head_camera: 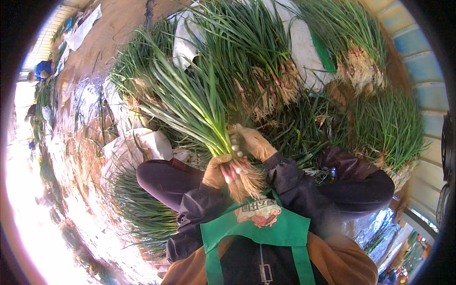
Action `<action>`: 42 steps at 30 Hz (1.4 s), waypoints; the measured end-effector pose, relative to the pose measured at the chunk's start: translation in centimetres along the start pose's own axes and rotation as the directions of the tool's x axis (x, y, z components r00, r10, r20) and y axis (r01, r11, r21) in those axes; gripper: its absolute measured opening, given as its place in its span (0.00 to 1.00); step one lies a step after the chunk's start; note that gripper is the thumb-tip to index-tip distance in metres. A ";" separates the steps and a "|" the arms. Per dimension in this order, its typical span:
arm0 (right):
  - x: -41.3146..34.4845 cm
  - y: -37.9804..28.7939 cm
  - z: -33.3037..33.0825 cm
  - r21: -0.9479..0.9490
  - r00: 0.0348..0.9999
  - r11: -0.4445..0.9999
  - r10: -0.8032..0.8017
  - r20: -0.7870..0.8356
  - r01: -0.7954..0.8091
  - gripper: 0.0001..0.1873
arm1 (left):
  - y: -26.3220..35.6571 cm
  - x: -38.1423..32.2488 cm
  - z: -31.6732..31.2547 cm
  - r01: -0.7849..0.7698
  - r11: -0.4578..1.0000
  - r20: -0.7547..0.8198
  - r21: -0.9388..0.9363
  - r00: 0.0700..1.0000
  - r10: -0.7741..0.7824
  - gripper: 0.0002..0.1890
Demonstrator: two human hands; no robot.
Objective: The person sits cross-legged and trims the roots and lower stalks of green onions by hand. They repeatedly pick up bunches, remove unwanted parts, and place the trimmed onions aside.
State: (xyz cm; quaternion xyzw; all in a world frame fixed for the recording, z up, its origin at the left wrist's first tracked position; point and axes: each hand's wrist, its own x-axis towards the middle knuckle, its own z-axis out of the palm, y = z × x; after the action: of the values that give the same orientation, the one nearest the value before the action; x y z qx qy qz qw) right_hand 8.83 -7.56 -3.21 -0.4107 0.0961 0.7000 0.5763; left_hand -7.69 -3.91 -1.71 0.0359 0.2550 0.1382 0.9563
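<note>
My left hand (216,171), in a tan glove, is closed around a bunch of green onions (213,126) just above its pinkish-white bulbs. The long green leaves point up and to the left, and the pale stringy roots (247,183) hang toward my green apron (228,228). My right hand (253,140), gloved too, is against the right side of the stems with its fingers bent. The leaves and the hand itself partly hide those fingers, so whether they grip any stem is unclear.
Piles of green onions (256,46) lie ahead, with more at the far right (367,53) and right (390,124). Loose leaves (302,124) litter the ground before me. Another heap (142,206) lies by my left leg, near a white sack (153,144). A metal wall (424,71) stands right.
</note>
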 end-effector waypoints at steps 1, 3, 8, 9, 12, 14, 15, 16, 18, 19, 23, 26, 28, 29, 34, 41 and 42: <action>-0.2 -0.1 0.3 -0.010 0.987 0.995 0.099 0.130 -0.098 0.16 | -0.1 -0.2 0.2 -0.098 0.995 -0.036 -0.005 0.995 0.098 0.22; -0.6 -0.1 1.2 -0.186 0.986 0.982 0.035 0.164 -0.004 0.17 | 0.2 -0.8 0.3 -0.036 0.997 -0.068 0.064 0.997 0.040 0.22; -1.6 1.5 2.3 0.291 0.983 0.944 0.176 -0.049 -0.154 0.12 | 0.7 -1.0 -0.9 -0.053 0.998 0.005 0.026 0.999 0.052 0.21; -1.7 2.0 2.3 0.388 0.986 0.908 0.170 0.000 -0.156 0.12 | 0.7 -0.8 -1.2 -0.083 0.996 0.103 0.020 0.991 0.080 0.22; -0.4 2.8 2.1 0.554 0.997 0.830 0.039 0.064 -0.068 0.12 | 1.1 -1.1 -1.8 -0.029 0.999 0.134 -0.041 0.990 0.034 0.24; 0.4 2.2 1.0 0.491 0.992 0.871 -0.070 0.104 0.010 0.12 | 1.4 -1.9 -1.6 -0.038 0.999 0.071 0.036 0.997 0.036 0.30; 0.6 2.2 0.5 0.375 0.952 0.926 -0.143 0.271 0.033 0.12 | 1.8 -2.5 -1.3 -0.059 0.995 0.093 0.075 0.994 0.052 0.38; 0.9 1.1 -0.6 0.218 0.959 0.956 -0.233 0.164 0.195 0.13 | 2.0 -3.1 -0.9 -0.092 0.996 0.164 0.007 0.982 0.089 0.40; 1.3 -1.7 -3.0 -0.313 0.637 0.555 -0.663 0.393 0.771 0.10 | 2.7 -4.4 0.2 -0.150 0.989 0.160 -0.019 0.976 0.151 0.43; 0.7 -3.6 -4.7 -0.801 0.857 0.359 -0.389 0.339 0.480 0.10 | 3.1 -5.0 0.9 -0.183 0.982 0.206 -0.037 0.960 0.187 0.44; -0.2 -7.6 -7.9 -0.823 0.969 -0.514 0.161 0.188 0.244 0.11 | 5.3 -3.9 3.1 -0.247 0.967 0.370 -0.059 0.895 0.251 0.51; 2.3 -13.1 -8.6 -0.890 0.733 -0.446 -0.636 0.242 -0.094 0.10 | 5.9 0.1 4.0 -0.237 0.969 0.301 -0.069 0.921 0.246 0.49; 3.4 -15.1 -8.9 -0.976 0.527 -0.193 -0.843 0.110 -0.105 0.08 | 6.0 3.1 4.4 -0.179 0.983 0.244 0.034 0.956 0.165 0.47; 3.9 -15.3 -8.8 -0.991 0.568 -0.063 -0.823 -0.016 -0.119 0.08 | 6.0 4.3 4.5 -0.121 0.988 0.222 0.096 0.970 0.098 0.46; 1.5 -13.8 -8.9 -0.648 0.855 0.624 -0.512 0.083 0.436 0.14 | 4.1 6.4 4.4 -0.130 0.991 0.257 -0.011 0.958 0.128 0.30; -5.5 -10.7 -7.7 -0.871 0.804 0.281 -0.564 0.190 0.402 0.16 | 1.8 3.3 5.6 -0.114 0.993 0.074 -0.031 0.991 0.116 0.23; -6.3 -9.9 -7.3 -0.775 0.863 0.492 -0.487 0.133 0.397 0.16 | 1.6 3.1 5.7 -0.104 0.994 0.141 -0.017 0.984 0.105 0.23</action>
State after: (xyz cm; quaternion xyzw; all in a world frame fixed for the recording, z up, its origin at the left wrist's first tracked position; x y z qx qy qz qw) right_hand 20.94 -13.41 -0.24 -0.6654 -0.2962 0.4760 0.4929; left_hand -2.65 -1.49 1.96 0.0542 0.1834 0.1866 0.9636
